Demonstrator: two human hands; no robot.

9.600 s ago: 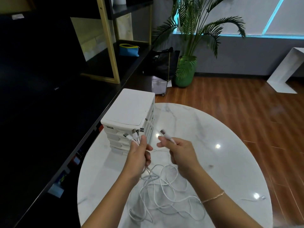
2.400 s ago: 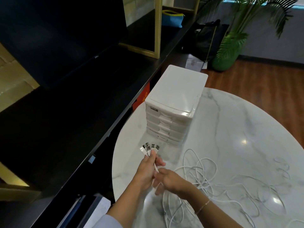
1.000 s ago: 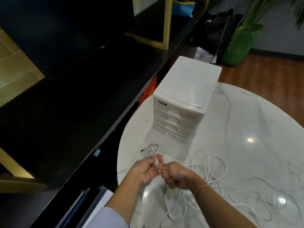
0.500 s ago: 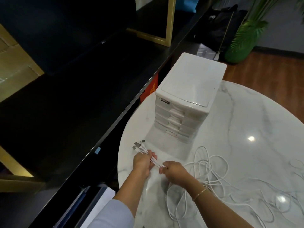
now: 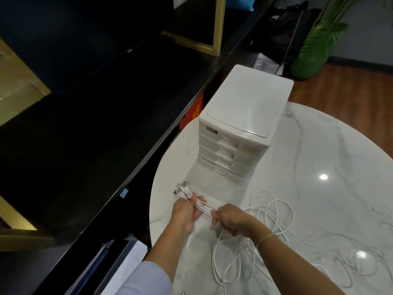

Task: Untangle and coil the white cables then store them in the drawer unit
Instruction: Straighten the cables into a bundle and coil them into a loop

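Observation:
Several white cables (image 5: 274, 211) lie in tangled loops on the round marble table (image 5: 319, 145). My left hand (image 5: 187, 211) grips the bundled ends near the table's left edge, and their USB plugs (image 5: 181, 188) stick out past my fingers. My right hand (image 5: 229, 219) grips the same bundle a short way along, so the strands run taut between both hands. The white drawer unit (image 5: 242, 124) stands beyond the hands with all its drawers closed.
A long black counter (image 5: 106, 128) runs close along the table's left side. A gold frame (image 5: 217, 26) stands on it farther back. A green potted plant (image 5: 314, 52) and a dark bag (image 5: 282, 33) are on the wooden floor behind the table.
Over the last second my left hand turned the plug ends toward the table's left edge. My right hand slid along the bundle away from the left, stretching the strands straight between them.

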